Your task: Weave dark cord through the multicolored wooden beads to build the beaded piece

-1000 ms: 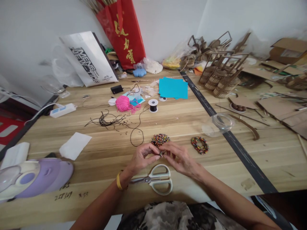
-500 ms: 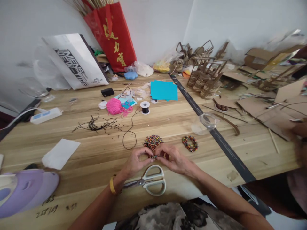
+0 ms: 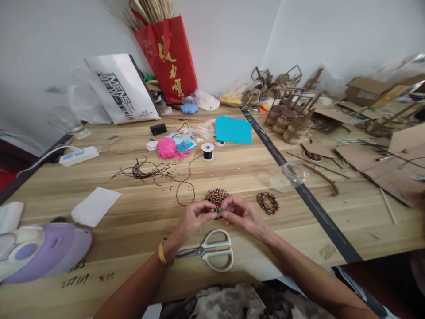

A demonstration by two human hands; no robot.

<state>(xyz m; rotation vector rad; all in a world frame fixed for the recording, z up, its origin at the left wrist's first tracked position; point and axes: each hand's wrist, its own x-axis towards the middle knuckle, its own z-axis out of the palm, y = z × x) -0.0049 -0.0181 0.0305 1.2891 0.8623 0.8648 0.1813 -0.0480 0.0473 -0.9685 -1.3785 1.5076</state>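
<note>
Between my two hands is a short string of small coloured beads (image 3: pixel 216 210), pinched at its left by my left hand (image 3: pixel 193 220) and at its right by my right hand (image 3: pixel 245 217). Fingers of both hands are closed and partly cover it. Just beyond them lies a pile of multicoloured beads (image 3: pixel 216 195). To the right of my right hand rests a coiled beaded bracelet (image 3: pixel 268 203). White-handled scissors (image 3: pixel 217 250) lie on the table below my hands, blades pointing left. A loop of black cord (image 3: pixel 186 193) lies beyond my left hand.
A spool of black cord (image 3: pixel 207 153), pink yarn (image 3: pixel 166 148), cut black cords (image 3: pixel 142 169) and blue sheets (image 3: pixel 233 129) lie farther back. A clear round container (image 3: pixel 294 173) sits right. A purple device (image 3: pixel 66 250) and white paper (image 3: pixel 96 206) are left; small woven baskets (image 3: pixel 292 119) stand back right.
The whole scene has shifted slightly to the right as the view turned left. Both hands keep hold of the bead string, which now lies a little differently between the fingertips.
</note>
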